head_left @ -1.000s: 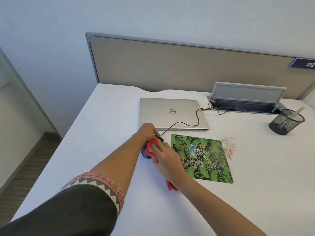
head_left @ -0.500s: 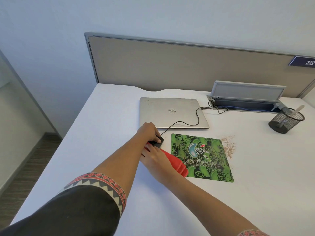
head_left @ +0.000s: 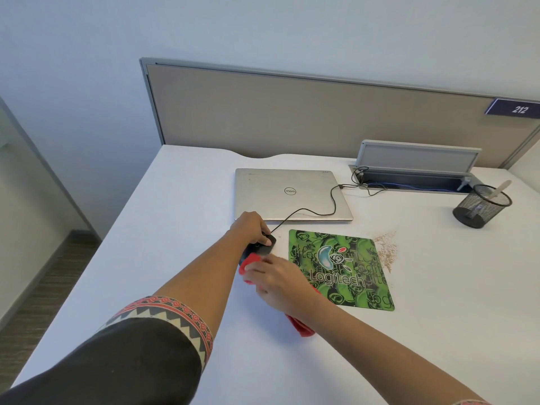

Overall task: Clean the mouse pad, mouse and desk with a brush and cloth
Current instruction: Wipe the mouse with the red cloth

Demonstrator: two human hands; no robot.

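A black wired mouse [head_left: 264,247] lies on the white desk [head_left: 175,229], just left of the green Logitech mouse pad [head_left: 342,267]. My left hand [head_left: 251,228] grips the mouse's far end and holds it in place. My right hand [head_left: 277,280] presses a red cloth [head_left: 248,266] against the mouse's near end; the cloth's tail [head_left: 301,327] trails out under my wrist. A patch of brown crumbs [head_left: 387,248] lies on the desk at the pad's upper right corner. No brush is in view.
A closed silver laptop [head_left: 289,194] lies behind the mouse, with the mouse cable [head_left: 321,210] running across it to an open cable tray [head_left: 415,173]. A black mesh pen cup [head_left: 482,206] stands at the far right. A beige partition [head_left: 292,112] backs the desk.
My right hand has pulled the red cloth back from the pad's edge onto the mouse's near end, in a back-and-forth wiping stroke. My left hand has stayed on the mouse.
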